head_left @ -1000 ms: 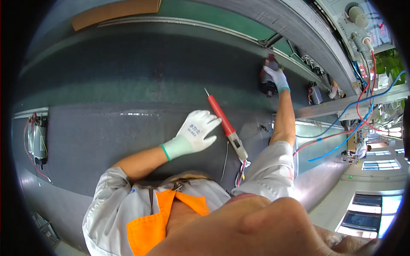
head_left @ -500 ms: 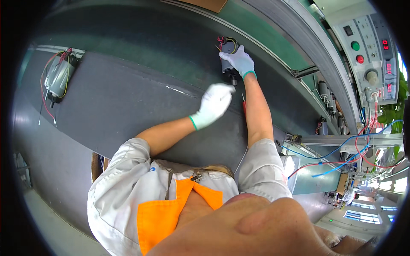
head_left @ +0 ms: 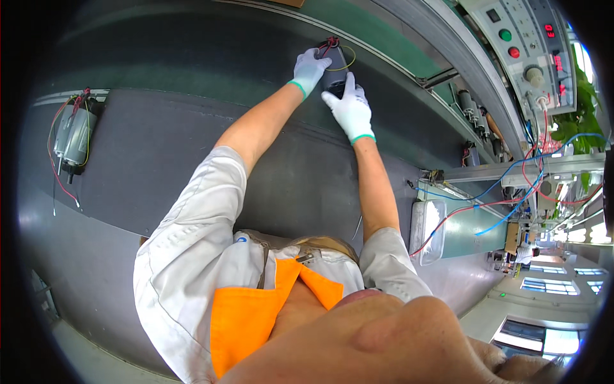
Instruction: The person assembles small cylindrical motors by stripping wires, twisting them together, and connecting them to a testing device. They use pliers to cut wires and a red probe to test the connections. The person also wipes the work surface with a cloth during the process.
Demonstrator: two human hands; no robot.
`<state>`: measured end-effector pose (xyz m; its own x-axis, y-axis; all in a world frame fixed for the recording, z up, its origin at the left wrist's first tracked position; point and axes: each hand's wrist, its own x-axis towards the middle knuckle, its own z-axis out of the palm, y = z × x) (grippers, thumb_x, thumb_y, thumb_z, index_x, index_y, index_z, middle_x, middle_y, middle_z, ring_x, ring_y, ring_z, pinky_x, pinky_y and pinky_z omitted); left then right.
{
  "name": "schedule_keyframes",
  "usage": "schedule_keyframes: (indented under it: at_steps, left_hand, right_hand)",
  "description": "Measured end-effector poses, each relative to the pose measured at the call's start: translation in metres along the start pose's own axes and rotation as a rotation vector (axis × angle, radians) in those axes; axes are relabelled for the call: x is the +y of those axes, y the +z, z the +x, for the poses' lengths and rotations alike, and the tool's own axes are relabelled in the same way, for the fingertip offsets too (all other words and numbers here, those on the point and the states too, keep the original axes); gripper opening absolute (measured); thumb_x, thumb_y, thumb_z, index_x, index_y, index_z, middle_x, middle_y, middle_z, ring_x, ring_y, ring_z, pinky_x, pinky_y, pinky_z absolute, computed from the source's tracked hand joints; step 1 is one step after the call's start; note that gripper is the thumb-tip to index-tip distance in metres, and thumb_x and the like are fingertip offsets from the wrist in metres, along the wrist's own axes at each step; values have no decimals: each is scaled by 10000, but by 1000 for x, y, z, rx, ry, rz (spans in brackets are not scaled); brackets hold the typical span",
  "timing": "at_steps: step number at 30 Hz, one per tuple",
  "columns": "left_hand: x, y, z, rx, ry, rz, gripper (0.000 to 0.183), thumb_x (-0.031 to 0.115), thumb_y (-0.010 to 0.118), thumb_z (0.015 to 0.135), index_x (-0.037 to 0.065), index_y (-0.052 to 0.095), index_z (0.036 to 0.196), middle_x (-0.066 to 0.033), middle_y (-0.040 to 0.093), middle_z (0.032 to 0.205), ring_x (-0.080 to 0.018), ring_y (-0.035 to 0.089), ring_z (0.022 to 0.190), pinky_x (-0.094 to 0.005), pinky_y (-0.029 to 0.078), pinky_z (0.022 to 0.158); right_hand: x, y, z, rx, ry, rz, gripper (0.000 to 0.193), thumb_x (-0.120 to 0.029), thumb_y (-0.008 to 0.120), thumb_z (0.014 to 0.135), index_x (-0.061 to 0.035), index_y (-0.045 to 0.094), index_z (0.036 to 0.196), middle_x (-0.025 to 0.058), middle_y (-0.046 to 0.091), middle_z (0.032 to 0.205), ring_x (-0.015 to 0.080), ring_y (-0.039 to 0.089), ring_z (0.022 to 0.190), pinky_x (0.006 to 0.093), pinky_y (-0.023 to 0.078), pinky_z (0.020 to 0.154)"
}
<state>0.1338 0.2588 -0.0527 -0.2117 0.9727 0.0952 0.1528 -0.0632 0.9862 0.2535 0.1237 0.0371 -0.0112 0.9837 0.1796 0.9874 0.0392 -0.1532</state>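
A dark grey cylindrical motor (head_left: 333, 78) lies at the far side of the dark work surface, with red wires at its far end and a yellow wire looping out to the right. My left hand (head_left: 309, 69), in a white glove with a green cuff, grips its left side near the red wires. My gloved right hand (head_left: 352, 112) has its thumb and fingers around the near end, covering the shaft. Motors (head_left: 77, 137) with red and yellow wires lie together at the left, away from both hands.
A control box (head_left: 527, 54) with buttons, a knob and red displays stands at the upper right. Red and blue cables (head_left: 511, 169) hang below it. More motors (head_left: 470, 109) sit beyond the metal rail. A clear plastic tray (head_left: 427, 232) is right of my right arm.
My left hand has moved up from the middle of the surface to the motor. My right hand has shifted from the motor's far end to its near end. The red probe no longer shows.
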Motion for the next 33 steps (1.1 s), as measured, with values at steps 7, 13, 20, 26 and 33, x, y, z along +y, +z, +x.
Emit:
schedule_keyframes:
  at_steps: [7, 13, 20, 26, 33]
  left_hand:
    - [38, 19, -9, -117, 121, 411, 549, 391, 656, 921, -7, 622, 1297, -223, 699, 1173, -343, 697, 1049, -444, 562, 860]
    - [41, -1, 19, -206, 36, 323, 392, 277, 686, 884, 1, 652, 1160, -210, 714, 1073, -344, 717, 941, -421, 579, 834]
    - [82, -55, -33, -589, -354, -120, 590, 461, 697, 912, 47, 609, 1323, -140, 690, 1166, -223, 692, 869, -321, 540, 690]
    - [44, -54, -42, -294, 192, 510, 909, 672, 650, 816, -15, 563, 1406, -287, 565, 1395, -404, 524, 1330, -433, 437, 1086]
    - [56, -49, -7, -407, 279, 867, 942, 701, 636, 846, 0, 513, 1462, -233, 591, 1414, -364, 573, 1309, -431, 449, 1081]
  right_hand:
    - [58, 32, 11, -2, 399, 609, 796, -197, 697, 901, -43, 300, 1575, 188, 719, 840, 294, 694, 635, 412, 558, 578]
    - [25, 32, 1, -59, 514, 1198, 591, -78, 709, 902, -13, 446, 1427, 98, 670, 735, 143, 612, 483, 279, 424, 365]
    - [-17, 15, -23, -113, 524, 1062, 679, -161, 691, 921, -16, 362, 1497, 101, 683, 718, 155, 606, 471, 310, 467, 392]
    - [-6, -4, -95, -13, 210, 855, 580, -237, 643, 938, -29, 468, 1451, 110, 716, 832, 147, 675, 643, 323, 545, 621]
    - [81, -68, -255, 256, 587, 1069, 332, -223, 615, 1006, -14, 655, 1261, 63, 731, 813, 82, 619, 595, 230, 494, 558]
